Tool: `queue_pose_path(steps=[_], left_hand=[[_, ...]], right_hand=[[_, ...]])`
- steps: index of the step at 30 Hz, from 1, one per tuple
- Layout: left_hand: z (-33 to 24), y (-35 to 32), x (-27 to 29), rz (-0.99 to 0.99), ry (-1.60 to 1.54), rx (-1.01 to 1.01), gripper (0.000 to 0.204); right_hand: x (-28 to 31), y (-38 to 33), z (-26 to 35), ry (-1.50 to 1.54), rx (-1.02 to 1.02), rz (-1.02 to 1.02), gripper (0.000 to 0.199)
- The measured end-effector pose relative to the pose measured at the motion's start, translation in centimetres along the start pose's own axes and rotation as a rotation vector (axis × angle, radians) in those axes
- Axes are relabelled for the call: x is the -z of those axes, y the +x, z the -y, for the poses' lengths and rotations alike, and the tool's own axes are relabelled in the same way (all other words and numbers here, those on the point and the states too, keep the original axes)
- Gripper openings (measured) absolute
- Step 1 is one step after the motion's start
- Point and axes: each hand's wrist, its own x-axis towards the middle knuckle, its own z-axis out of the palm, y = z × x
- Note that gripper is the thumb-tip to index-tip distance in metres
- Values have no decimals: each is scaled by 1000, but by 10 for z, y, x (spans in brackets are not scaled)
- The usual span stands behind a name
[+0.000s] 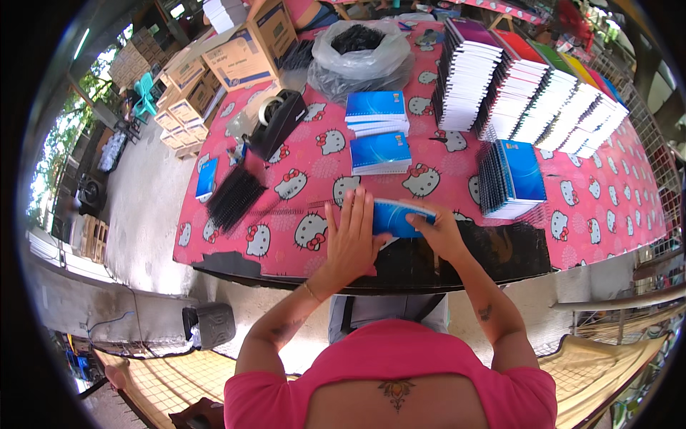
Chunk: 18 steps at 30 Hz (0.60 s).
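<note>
A small blue-covered notebook (pixel 391 219) lies near the table's front edge, between my two hands. My left hand (pixel 349 237) rests flat with its fingers stretched out along the notebook's left end. My right hand (pixel 444 234) grips the right end, thumb on the blue cover. Thin dark spiral coils (pixel 323 204) stretch out on the cloth left of my left hand; whether one enters the notebook is hidden. A heap of black spiral coils (pixel 236 199) sits farther left. Beyond my hands are two piles of blue notebooks (pixel 381 152) without visible coils.
Coil-bound blue notebooks (pixel 525 171) stand at right, before tall stacks with coloured covers (pixel 468 79). A black tape dispenser (pixel 280 123), a blue booklet (pixel 206 178) and a plastic bag of black coils (pixel 336 61) are on the pink patterned cloth (pixel 293 247). Cardboard boxes (pixel 246 53) stand back left.
</note>
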Motion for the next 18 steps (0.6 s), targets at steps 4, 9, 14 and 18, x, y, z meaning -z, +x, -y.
queue_pose_path(steps=[4,9,14,18], left_hand=[[42,25,6,296,-289,66,45],[50,40,14,477,-709,207,43],[6,27,13,72,-103,-81,68],[0,-2,3,129,-28,-47,82]], right_hand=[[-5,-1,-13,71,38,-3,34],[4,-1,-1,146,58,0,35],[2,-9,15,125,11,-85,35],[-9,-2,12,117,33,-65,34]])
